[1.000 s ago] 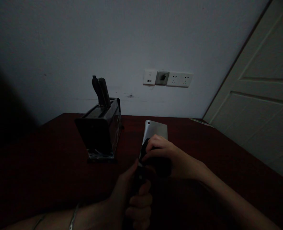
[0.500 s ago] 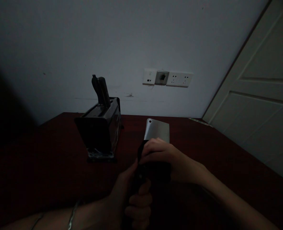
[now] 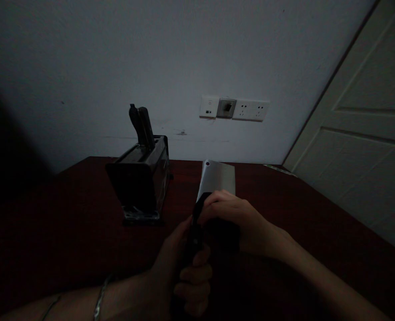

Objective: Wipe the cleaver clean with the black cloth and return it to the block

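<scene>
A cleaver (image 3: 217,176) points away from me, its broad silvery blade showing beyond my right hand, with a small hole near the far left corner. My left hand (image 3: 187,276) is wrapped around its dark handle (image 3: 194,243). With bent fingers, my right hand (image 3: 234,211) presses a black, cloth-like piece (image 3: 222,234) around the near part of the blade, covering it. In the dim light, the cloth's lower edge is hard to make out.
A dark knife block (image 3: 130,187) stands on the reddish-brown table (image 3: 267,200) to the left, with black knife handles (image 3: 142,127) sticking up from it. Wall sockets (image 3: 249,110) are behind the table; a white panelled door (image 3: 360,147) is at right.
The cleaver has shifted slightly away and to the left, and more of its blade shows past my right hand. Both hands keep their hold.
</scene>
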Demonstrator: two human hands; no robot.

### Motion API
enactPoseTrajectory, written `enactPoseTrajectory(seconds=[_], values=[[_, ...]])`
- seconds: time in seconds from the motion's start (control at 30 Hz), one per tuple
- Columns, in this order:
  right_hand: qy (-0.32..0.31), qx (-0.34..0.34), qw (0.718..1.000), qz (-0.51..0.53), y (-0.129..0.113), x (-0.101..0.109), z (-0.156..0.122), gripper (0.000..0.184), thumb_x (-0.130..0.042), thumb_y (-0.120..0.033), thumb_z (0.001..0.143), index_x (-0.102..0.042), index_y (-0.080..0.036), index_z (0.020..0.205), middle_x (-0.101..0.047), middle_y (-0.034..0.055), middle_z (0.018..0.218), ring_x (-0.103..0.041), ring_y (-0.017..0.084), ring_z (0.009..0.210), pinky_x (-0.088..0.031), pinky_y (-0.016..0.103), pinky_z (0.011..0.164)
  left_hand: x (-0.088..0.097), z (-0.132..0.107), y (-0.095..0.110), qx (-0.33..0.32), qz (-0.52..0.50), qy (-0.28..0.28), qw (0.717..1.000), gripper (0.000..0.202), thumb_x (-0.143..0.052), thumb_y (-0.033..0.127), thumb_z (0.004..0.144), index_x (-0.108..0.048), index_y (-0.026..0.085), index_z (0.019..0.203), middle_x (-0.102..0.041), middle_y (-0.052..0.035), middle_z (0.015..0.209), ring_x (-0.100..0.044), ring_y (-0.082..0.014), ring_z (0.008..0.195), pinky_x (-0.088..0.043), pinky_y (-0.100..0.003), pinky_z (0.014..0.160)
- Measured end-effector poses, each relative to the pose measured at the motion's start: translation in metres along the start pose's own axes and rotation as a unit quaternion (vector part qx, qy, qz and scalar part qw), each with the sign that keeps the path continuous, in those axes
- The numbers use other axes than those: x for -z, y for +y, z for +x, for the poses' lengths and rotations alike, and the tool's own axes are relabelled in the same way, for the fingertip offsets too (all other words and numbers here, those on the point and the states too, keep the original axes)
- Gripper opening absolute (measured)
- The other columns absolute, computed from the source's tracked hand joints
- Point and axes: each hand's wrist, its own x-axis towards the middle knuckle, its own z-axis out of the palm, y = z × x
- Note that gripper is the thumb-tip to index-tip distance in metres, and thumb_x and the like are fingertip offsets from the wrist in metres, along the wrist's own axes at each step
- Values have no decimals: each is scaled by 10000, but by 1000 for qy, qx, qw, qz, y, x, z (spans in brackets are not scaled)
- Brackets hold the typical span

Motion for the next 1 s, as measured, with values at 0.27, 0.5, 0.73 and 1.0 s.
enactPoseTrajectory(seconds=[0.27,0.5,0.73,1.0], values=[[-50,-15,998,-24,-4,8,-1,210,-576,-104,723,-585,-180,919,-560,44,909,-523,136,810,-421,274,731,3,1,-1,25,0,8,1000,606,-203,661,797,-463,167,561,-279,51,373,-211,-65,295,-222,-203,363],[-2,6,999,-38,0,-3,-1,208,-552,-120,740,-572,-185,936,-580,61,925,-523,167,854,-405,312,740,4,-1,-5,-26,4,19,999,209,-509,340,706,-459,169,595,-283,76,400,-202,-44,305,-243,-187,373],[-35,20,998,-51,-2,-3,-1,221,-550,-113,749,-571,-172,961,-590,64,927,-522,165,878,-405,295,772,-3,2,-14,5,74,140,987,341,-551,183,674,-275,182,472,-190,101,334,-93,-32,280,-115,-182,313],[-41,-1,998,-55,-8,1,0,218,-573,-122,738,-586,-173,950,-575,62,910,-526,155,828,-421,284,738,-4,3,-10,4,119,153,981,279,-569,149,686,-319,206,575,-221,117,328,-146,-50,250,-125,-189,337]])
